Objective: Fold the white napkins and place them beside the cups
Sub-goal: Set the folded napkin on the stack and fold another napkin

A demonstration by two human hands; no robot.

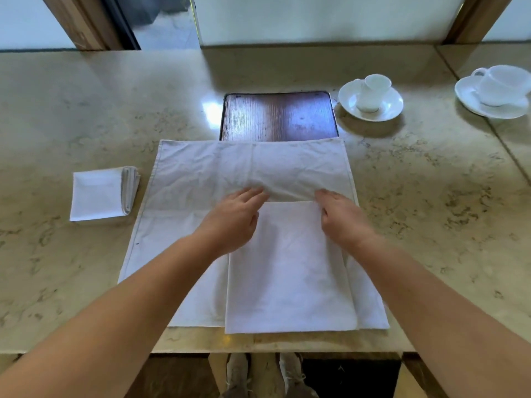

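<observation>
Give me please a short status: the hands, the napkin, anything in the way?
Left hand and right hand both on napkin, at its far fold. Napkin part folded, not yet beside cups. Folded stack left, apart. Nothing blocking.
</observation>
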